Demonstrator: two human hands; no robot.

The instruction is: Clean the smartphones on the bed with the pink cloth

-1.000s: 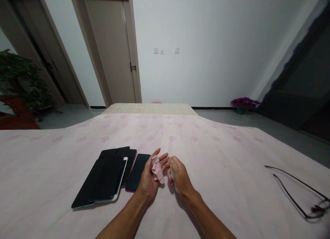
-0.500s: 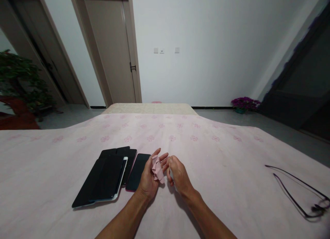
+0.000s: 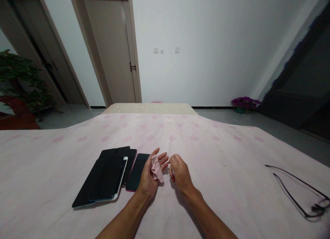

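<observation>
We observe the pink cloth [image 3: 157, 169], soft and creased into folds, in the palm of the left hand [image 3: 149, 179], fingers extended and apart. The right hand [image 3: 180, 172] is curled just beside it; we cannot tell whether it grips anything. A dark-screened phone [image 3: 138, 172] limits leftward room; rightward, the flower-print cover [image 3: 227, 187] extends widely towards the eyeglasses [image 3: 318, 208]. Its far edge lies well ahead.

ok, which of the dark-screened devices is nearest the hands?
The smartphone with the magenta bottom edge: its right side is partly hidden behind the left hand, while the other devices overlap farther left.
</observation>
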